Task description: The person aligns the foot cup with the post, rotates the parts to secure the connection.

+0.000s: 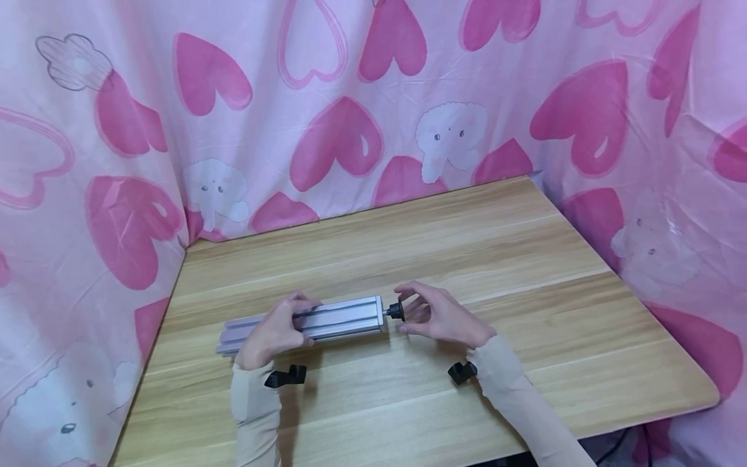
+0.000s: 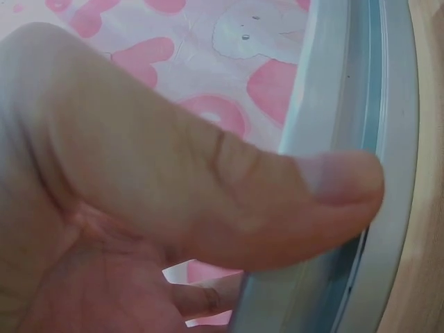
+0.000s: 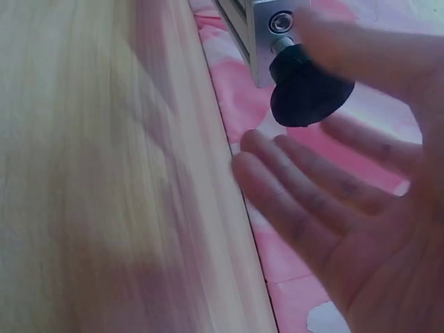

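Observation:
A silver aluminium profile (image 1: pixel 344 318) with long grooves lies lengthwise above the table in the head view. My left hand (image 1: pixel 280 327) grips it near its middle, the thumb (image 2: pixel 340 177) pressed along one grooved face in the left wrist view. From the profile's right end sticks out a black levelling foot (image 1: pixel 396 310) on a threaded stem (image 3: pixel 282 45). Around that foot, my right hand (image 1: pixel 446 318) has its thumb and fingers spread loosely, overlapping the foot's rim in the right wrist view. A round hole (image 3: pixel 281 22) with a metal insert shows beside the stem.
The wood-grain table (image 1: pixel 525 272) reaches back to a pink curtain (image 1: pixel 262 130) with hearts, which hangs along its back and both sides. Black wrist mounts (image 1: pixel 286 376) sit at both sleeves. Dark cables (image 1: pixel 613 447) hang below the front right edge.

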The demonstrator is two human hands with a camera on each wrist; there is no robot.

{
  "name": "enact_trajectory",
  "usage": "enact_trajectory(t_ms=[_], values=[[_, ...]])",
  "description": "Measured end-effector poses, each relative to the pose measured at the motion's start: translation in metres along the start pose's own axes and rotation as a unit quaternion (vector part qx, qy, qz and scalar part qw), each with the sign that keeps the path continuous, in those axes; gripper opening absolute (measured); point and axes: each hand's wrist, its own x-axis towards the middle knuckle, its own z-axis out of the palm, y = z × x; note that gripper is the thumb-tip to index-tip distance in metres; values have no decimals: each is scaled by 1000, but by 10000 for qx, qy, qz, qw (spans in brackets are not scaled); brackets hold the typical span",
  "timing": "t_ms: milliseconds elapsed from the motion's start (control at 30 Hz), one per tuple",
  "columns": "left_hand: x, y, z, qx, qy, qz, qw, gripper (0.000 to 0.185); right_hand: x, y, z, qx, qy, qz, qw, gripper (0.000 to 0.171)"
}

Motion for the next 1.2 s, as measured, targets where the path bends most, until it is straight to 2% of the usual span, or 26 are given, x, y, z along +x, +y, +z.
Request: enact_trajectory(t_ms=[100,233,500,633,1000,1200], values=[[0,0,0,6,-6,-3,10000,67,1,1,1,82,54,-250,9996,59],[0,1,1,-12,-13,-7,10000,68,2,1,1,50,73,-328,9994,50],[0,0,-1,65,55,58,9999,65,3,0,-1,-299,-113,71,9995,39],[1,0,-2,62,62,74,9999,65,6,1,-1,-37,-232,257,9994,39],[0,1,-1,65,64,51,9999,65,12,1,4,542,-326,874,9942,68],[-1,0,-3,13,36,-7,10000,64,12,1,4,652,-330,1033,9920,75]])
